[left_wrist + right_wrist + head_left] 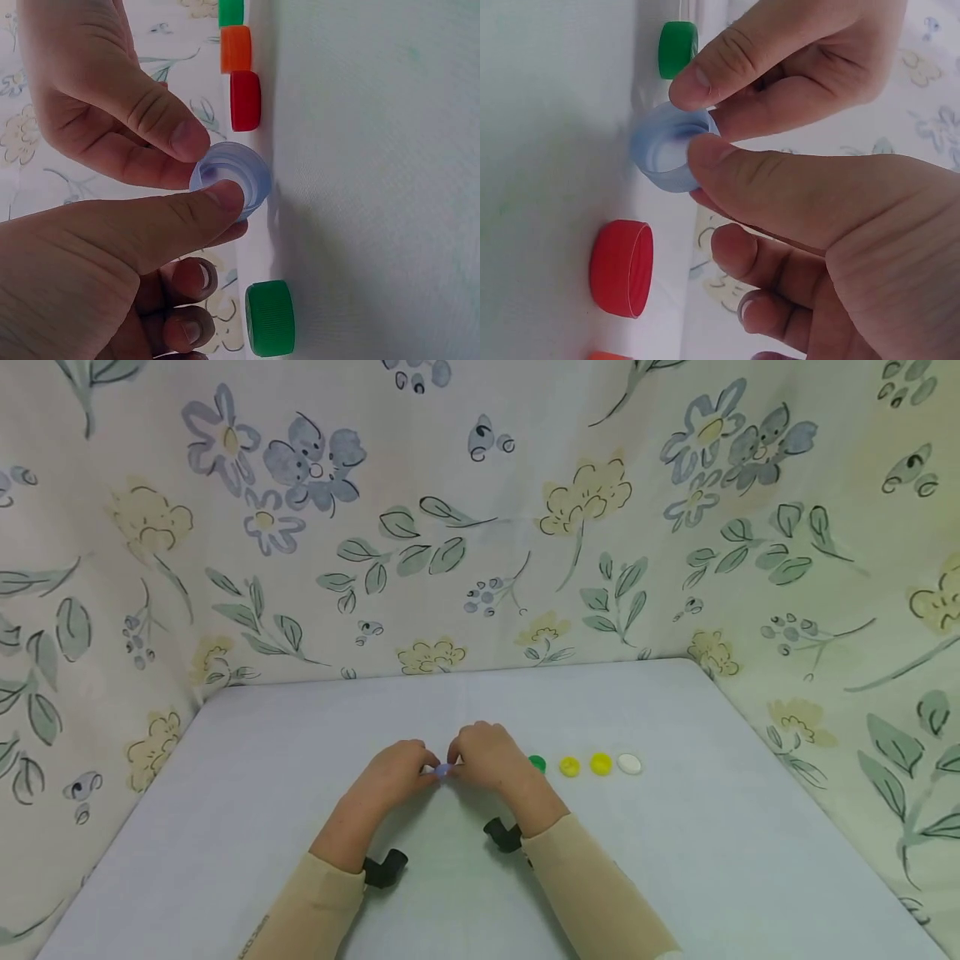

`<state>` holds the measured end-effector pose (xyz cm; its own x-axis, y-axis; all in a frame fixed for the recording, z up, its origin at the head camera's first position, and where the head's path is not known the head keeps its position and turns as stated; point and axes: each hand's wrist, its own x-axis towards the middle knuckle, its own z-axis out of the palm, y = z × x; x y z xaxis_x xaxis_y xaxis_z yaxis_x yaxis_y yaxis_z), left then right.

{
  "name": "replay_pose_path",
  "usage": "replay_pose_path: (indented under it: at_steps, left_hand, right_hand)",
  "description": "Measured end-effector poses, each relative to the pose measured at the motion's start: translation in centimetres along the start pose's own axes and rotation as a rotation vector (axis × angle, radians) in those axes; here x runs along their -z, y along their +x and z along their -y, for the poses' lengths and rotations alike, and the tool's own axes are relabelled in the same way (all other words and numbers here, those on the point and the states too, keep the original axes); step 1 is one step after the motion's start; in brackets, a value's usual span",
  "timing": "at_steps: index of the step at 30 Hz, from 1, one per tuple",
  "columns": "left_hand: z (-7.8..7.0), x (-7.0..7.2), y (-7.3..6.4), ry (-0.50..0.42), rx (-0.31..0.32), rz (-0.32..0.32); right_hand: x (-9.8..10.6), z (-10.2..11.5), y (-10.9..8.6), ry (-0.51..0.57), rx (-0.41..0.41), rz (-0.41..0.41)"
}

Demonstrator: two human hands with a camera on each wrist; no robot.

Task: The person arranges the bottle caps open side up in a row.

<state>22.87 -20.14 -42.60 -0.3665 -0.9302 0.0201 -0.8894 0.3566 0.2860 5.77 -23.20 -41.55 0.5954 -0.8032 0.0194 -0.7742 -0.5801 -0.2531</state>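
Observation:
A translucent blue bottle cap (442,771) is between my two hands near the middle of the table, its hollow side showing in both wrist views. My left hand (393,772) pinches one side of its rim with thumb and forefinger. The right hand (491,758) pinches the opposite side the same way. Beside the left hand stands a green cap (270,319), on its edge in the left wrist view. A red cap (621,268) is nearest the right hand, with an orange cap (236,49) beyond it. In the head view the hands hide these three.
To the right the row continues with another green cap (537,763), two yellow caps (570,767) and a white cap (629,764). All lie on a white-covered table (300,718). Floral cloth (450,568) hangs behind and at both sides. Black wrist-camera mounts (386,869) jut from the sleeves.

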Motion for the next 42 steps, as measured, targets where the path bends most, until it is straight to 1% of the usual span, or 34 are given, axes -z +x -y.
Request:
replay_pose_path:
  at_steps: [4, 6, 13, 19, 24, 28, 31, 36, 42]
  left_hand:
    - [0.0, 0.0, 0.0, -0.002, -0.006, 0.001]
    - [0.0, 0.0, 0.0, -0.006, 0.001, 0.007]
    - [0.0, 0.1, 0.0, -0.008, 0.008, 0.004]
    - [0.0, 0.2, -0.2, -0.033, 0.006, 0.000]
    - [0.0, 0.3, -0.3, -0.052, 0.005, 0.011]
    - [0.2, 0.1, -0.1, -0.060, 0.017, 0.013]
    - [0.3, -0.1, 0.1, -0.055, 0.022, 0.013]
    - [0.5, -0.3, 0.3, -0.035, 0.012, 0.007]
    - [0.5, -0.5, 0.4, -0.016, 0.010, -0.001]
  right_hand:
    - [0.2, -0.1, -0.1, 0.000, 0.008, -0.019]
    - [0.3, -0.1, -0.1, -0.008, 0.016, -0.026]
    - [0.3, 0.0, -0.2, 0.023, -0.007, -0.010]
    - [0.1, -0.2, 0.1, 0.048, -0.017, -0.001]
    - [-0.1, -0.3, 0.1, 0.036, -0.015, 0.004]
    - [-0.5, -0.4, 0.3, 0.028, -0.014, 0.005]
    - [-0.7, -0.6, 0.4, 0.024, -0.009, -0.005]
    - [-0.9, -0.7, 0.5, -0.002, -0.003, -0.030]
    - [-1.1, -0.6, 0.6, -0.024, -0.003, -0.028]
